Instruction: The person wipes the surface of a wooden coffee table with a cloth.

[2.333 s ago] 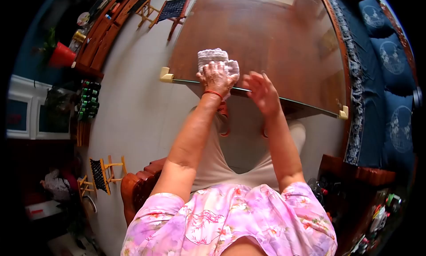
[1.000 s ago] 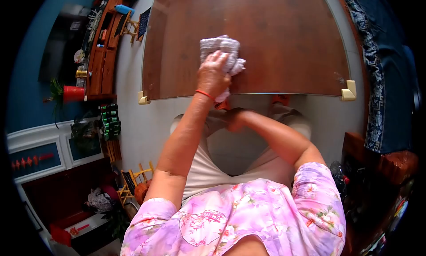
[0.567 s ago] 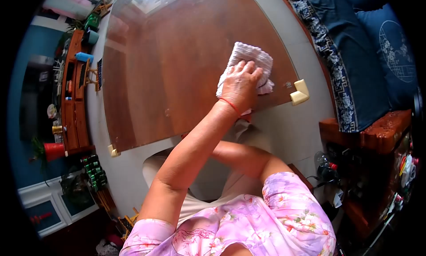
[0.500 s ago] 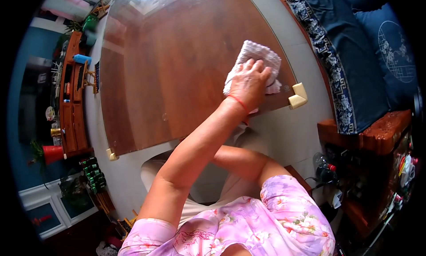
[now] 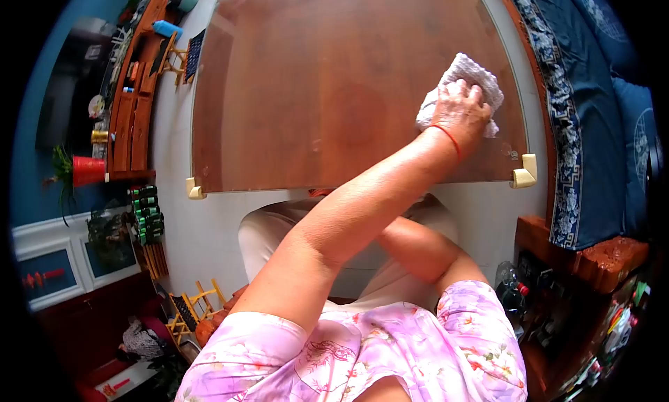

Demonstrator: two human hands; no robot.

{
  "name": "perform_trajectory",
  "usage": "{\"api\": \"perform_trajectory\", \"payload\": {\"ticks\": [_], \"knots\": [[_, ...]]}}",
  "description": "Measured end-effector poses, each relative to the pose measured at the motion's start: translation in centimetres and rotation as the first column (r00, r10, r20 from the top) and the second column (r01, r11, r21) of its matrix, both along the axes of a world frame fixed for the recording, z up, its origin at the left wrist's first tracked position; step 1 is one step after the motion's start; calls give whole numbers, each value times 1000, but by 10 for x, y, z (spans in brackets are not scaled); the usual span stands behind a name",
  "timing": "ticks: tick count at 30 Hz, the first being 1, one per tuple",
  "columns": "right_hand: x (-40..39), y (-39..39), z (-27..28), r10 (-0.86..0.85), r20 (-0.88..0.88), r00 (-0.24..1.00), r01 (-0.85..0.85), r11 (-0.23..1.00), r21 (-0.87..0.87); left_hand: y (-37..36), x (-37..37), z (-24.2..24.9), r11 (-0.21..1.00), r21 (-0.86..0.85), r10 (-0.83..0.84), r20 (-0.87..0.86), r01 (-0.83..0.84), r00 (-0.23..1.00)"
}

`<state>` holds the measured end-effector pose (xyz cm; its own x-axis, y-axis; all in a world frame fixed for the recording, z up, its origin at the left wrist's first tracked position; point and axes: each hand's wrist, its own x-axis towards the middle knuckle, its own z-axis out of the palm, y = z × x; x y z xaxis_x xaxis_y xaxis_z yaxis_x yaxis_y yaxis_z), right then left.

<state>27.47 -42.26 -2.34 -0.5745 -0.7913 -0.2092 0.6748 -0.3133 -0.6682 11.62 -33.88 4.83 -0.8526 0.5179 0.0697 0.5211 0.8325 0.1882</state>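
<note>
My left hand (image 5: 463, 110) lies on a folded, whitish-pink textured cloth (image 5: 481, 81), fingers bent and gripping it. The cloth rests flat on a reddish-brown wooden table (image 5: 313, 88) with a glass-like top, near its right-hand side. A red cord circles my left wrist. My left forearm reaches across my body from the left. My right forearm (image 5: 425, 252) passes beneath it, above my lap, and my right hand is hidden behind the left arm. A small reddish patch at the table's near edge is too obscured to name.
Cream corner guards (image 5: 524, 170) cover the table's near corners. A blue-covered sofa (image 5: 589, 123) stands on the right, above a wooden armrest (image 5: 592, 252). At left are a wooden cabinet (image 5: 132, 123), a red plant pot (image 5: 88, 170) and small folding stools (image 5: 188, 57). A bottle (image 5: 512, 287) stands at lower right.
The view has turned, so the table's near edge now looks level. My left hand and the cloth have slid a little farther from that edge, still near the right side.
</note>
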Motion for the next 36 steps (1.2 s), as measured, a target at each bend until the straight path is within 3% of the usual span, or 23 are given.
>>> {"api": "perform_trajectory", "payload": {"ticks": [5,9,11,13,18,21,24,27,30,33,35,36], "knots": [[-14,-7,-1,126,-97,987,-123,992,35,-79,12,5,995,-30,98,-20,-99,995],[-21,-28,-15,496,-316,809,-427,865,264,-146,23,10,974,-76,216,3,-215,976],[-17,-61,-70,733,-552,398,-473,679,561,-186,30,13,947,-125,297,-6,-296,955],[-10,-92,-96,776,-627,-77,-392,554,734,-231,40,8,915,-140,373,-58,-378,926],[-18,-91,-58,945,-320,-64,-400,269,876,-323,59,6,832,-222,504,-79,-508,860],[-21,-85,-47,919,-392,37,-415,371,831,-364,62,7,784,-250,571,-68,-568,818],[-23,-81,-50,925,-380,-11,-366,350,862,-402,63,-1,740,-245,617,-122,-626,777],[-18,-74,-71,926,-374,54,-339,370,865,-442,64,-4,705,-266,650,-129,-657,749],[-21,-71,-58,931,-349,109,-316,365,876,-482,70,-9,586,-312,736,-182,-748,652],[-20,-73,-69,966,-258,18,-380,245,892,-518,76,-10,530,-286,793,-168,-799,586],[-26,-72,-37,975,-223,-3,-380,205,902,-545,72,-20,655,-72,748,-78,-752,659],[-27,-71,-25,978,-209,-16,-382,187,905,-541,70,-18,642,-101,759,-58,-760,649]]}}
